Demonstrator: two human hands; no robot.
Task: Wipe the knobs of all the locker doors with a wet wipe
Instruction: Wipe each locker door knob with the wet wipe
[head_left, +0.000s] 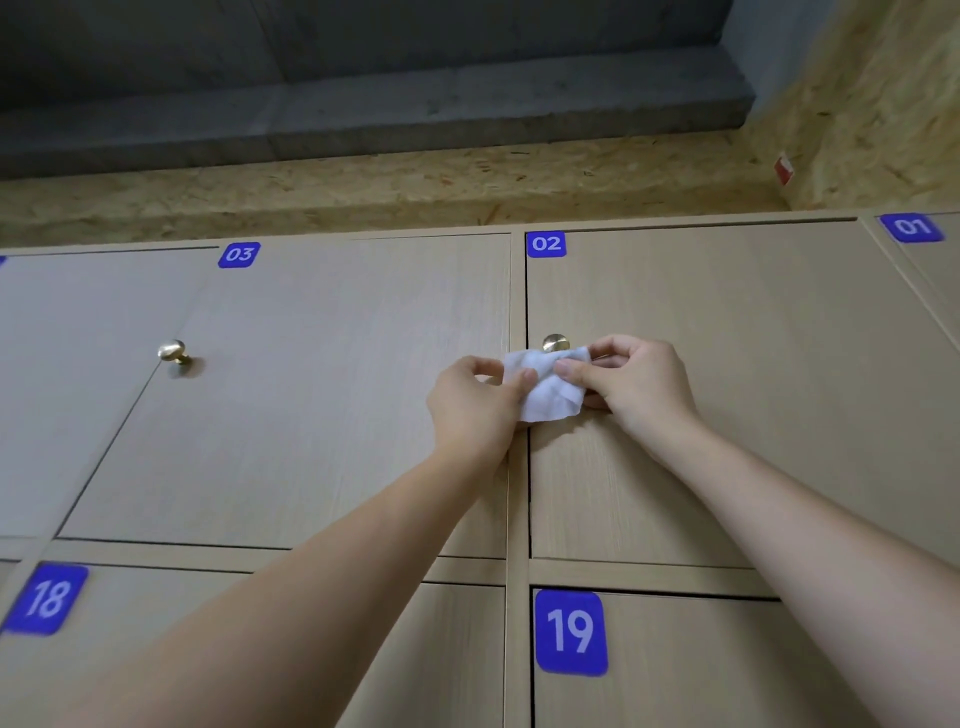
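Hands left (475, 400), right (631, 382) pinch wipe (548, 384) below knob (556, 342), door "02" (546, 243).

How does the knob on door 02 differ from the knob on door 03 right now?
The knob on door 02 is partly hidden behind the wipe, which the left hand and right hand pinch in front of it; the knob on door 03 is fully in view, with no hand near it. Only the 03 knob's stem shows. Both are round and brass-coloured.

Locker room — numbered wooden locker doors (332, 395), brass knobs (173, 352), chipboard wall (363, 187) above.
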